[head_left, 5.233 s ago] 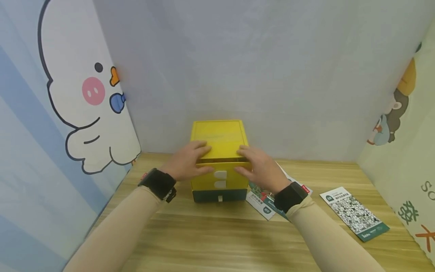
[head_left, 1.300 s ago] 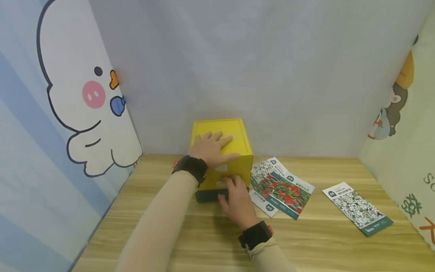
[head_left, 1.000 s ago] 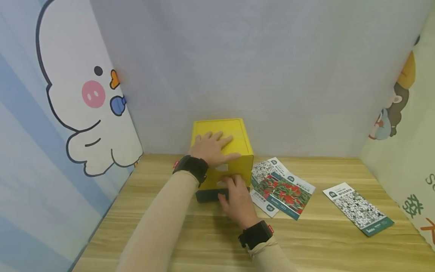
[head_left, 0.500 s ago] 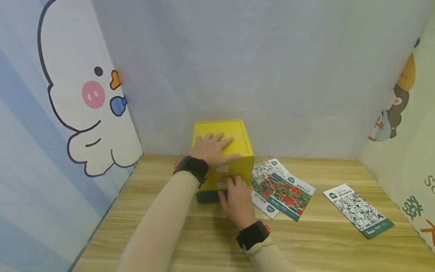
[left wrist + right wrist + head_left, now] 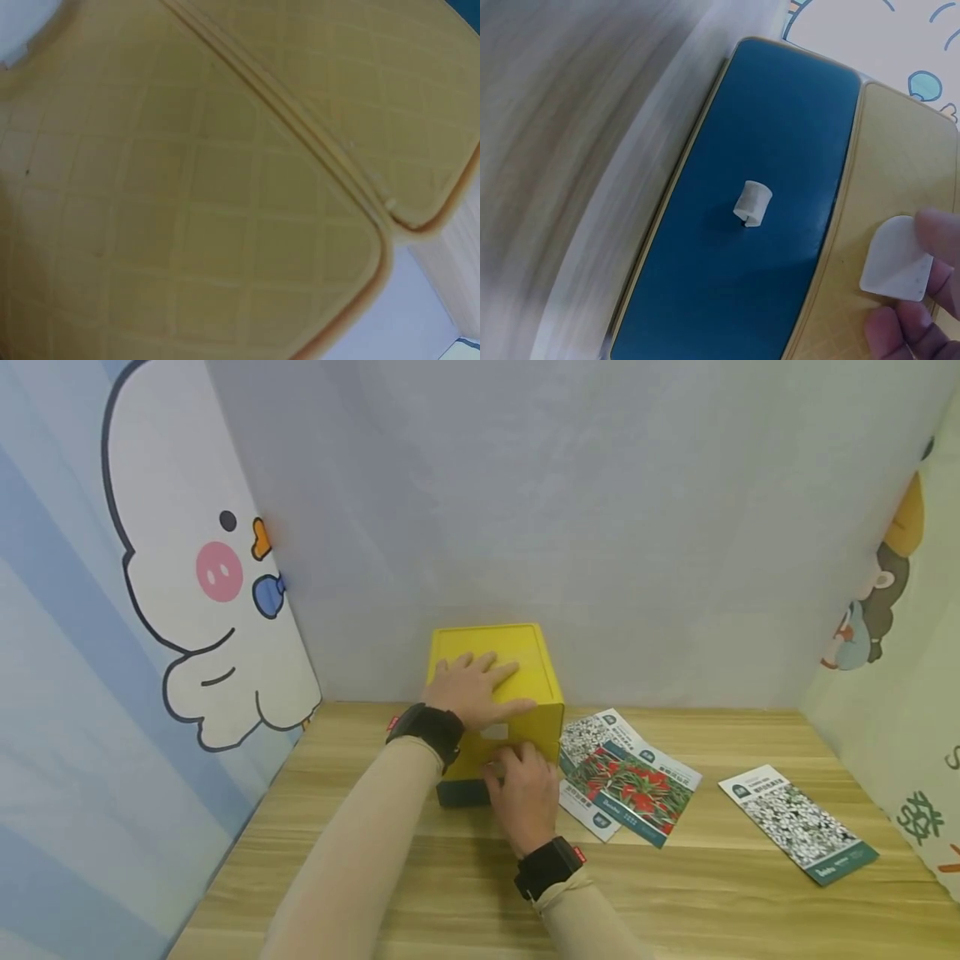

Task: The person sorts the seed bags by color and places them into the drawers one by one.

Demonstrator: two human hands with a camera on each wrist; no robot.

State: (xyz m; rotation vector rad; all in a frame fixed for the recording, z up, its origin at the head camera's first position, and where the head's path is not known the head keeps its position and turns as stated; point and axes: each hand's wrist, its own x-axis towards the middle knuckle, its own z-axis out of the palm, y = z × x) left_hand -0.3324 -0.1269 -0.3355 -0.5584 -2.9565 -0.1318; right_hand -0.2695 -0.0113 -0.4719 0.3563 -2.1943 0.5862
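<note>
Beside blurry-lettered packets (image 5: 642, 789), left hand (image 5: 471, 692) splayed on yellow box (image 5: 521, 647) — right hand (image 5: 527, 797) pinching white tab (image 5: 895, 261).

Right wall panel (image 5: 862, 727): green character (image 5: 919, 817) looks like 發; letter S (image 5: 952, 757) above it (clipped by frame edge). White-flower packet (image 5: 798, 827) and red-flower packet (image 5: 641, 789): Chinese titles, Latin brand starting with D, rest too blurred to read.
</note>
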